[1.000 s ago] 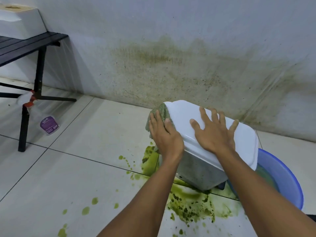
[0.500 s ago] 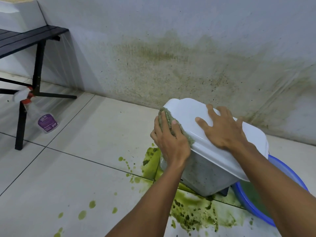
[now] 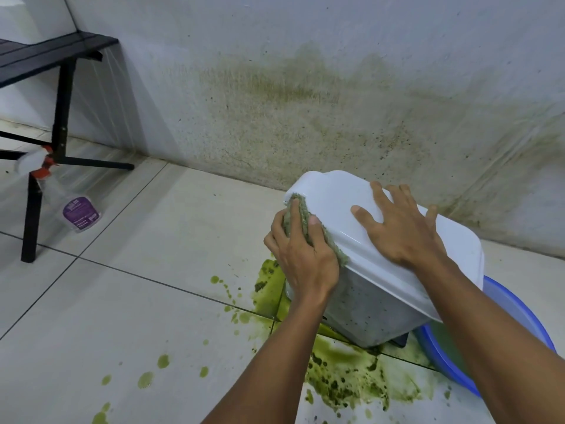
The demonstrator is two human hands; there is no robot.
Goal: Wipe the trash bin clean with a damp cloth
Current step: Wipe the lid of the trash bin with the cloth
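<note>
A white trash bin [image 3: 376, 307] with a closed white lid [image 3: 333, 203] stands tilted on the tiled floor, its grey side speckled with dirt. My left hand [image 3: 301, 255] presses a green-grey cloth [image 3: 302, 218] against the lid's near-left edge, fingers curled over the cloth. Flat on top of the lid lies my right hand [image 3: 400, 228], fingers spread, steadying the bin.
Green slime [image 3: 345, 377] is splashed on the floor under and in front of the bin. A blue basin [image 3: 516, 313] sits behind the bin at right. A spray bottle [image 3: 70, 203] lies at left beside a black bench leg [image 3: 32, 218]. The stained wall [image 3: 305, 102] is close behind.
My left hand has slid the cloth from the lid's far-left corner down along the near edge toward me. The right hand keeps its hold on the lid.
</note>
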